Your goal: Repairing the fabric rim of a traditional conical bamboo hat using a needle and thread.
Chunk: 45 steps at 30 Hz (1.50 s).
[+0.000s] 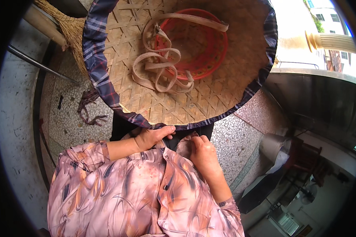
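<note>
Left hand: [152, 138] fingers clasping the near edge of the basket, thumb over the top, rest tucked below. My guess is it's there to keep the rim steady.
Right hand: [203, 152] fingers curled shut, looks like a pinch on some patterned fabric [184, 146] just beside the rim. Tips are hidden, so no clue if there's anything smaller in there.
Big woven basket: [122, 59] right in front of the person, mouth facing up at them, near edge over the dark trousers [122, 128]. Probably propped on the lap so both hands can get at the edge, but the support's hidden.
Plaid cloth edging: [97, 65] dark check, wrapped round the rim, kinda puckered. Likely covers the rough ends of the weave.
Inside the basket: a round red plastic basket [221, 51] and a long pale strap [194, 18], that's all I can make out.
Pale strap: loose loops, partly across the red one and partly on the weave. Looks dropped in, not wound up.
Floor: [71, 126] speckled, dark tangled strips [89, 104] lying off to the left, straw broom [73, 35] farther up.
</note>
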{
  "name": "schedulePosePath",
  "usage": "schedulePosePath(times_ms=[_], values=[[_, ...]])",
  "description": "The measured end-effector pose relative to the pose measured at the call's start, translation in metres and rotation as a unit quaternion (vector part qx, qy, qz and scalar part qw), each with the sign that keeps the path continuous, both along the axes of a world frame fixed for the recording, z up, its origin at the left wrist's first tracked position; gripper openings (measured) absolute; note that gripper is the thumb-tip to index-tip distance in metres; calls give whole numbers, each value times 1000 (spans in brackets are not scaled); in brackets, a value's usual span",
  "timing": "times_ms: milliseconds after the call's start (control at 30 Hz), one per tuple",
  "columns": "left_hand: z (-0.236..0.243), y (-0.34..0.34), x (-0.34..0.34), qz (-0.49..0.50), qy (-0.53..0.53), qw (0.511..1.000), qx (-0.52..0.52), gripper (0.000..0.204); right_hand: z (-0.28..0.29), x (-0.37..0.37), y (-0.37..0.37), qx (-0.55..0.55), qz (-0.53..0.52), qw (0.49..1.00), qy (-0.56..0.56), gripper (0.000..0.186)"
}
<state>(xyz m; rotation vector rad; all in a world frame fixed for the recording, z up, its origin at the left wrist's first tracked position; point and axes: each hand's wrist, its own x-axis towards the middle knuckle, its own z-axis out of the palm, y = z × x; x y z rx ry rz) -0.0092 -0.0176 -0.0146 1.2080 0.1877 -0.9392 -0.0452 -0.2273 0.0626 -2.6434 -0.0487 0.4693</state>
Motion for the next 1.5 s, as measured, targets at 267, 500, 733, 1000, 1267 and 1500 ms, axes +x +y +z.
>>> schedulePosePath(times_ms=[267, 500, 733, 1000, 1267, 1500], values=[[-1, 0, -1, -4, -23, 1000, 2, 35, 25, 10, -7, -127, 72, 985, 87, 18], [0, 1, 1, -15, -16, 1000, 8, 30, 25, 29, -8, 180, -40, 983, -7, 12], [-7, 3, -4, -50, -75, 996, 13, 34, 15, 29, -7, 155, -30, 985, -73, 13], [-7, 3, -6, -25, -65, 998, 5, 31, 5, 26, -4, 109, -6, 990, -95, 16], [-8, 4, -5, -28, -93, 995, 6, 30, 8, 27, 1, 75, -16, 993, -92, 20], [-2, 4, -2, -30, -63, 998, 5, 29, 2, 24, 0, 89, -14, 992, -91, 23]])
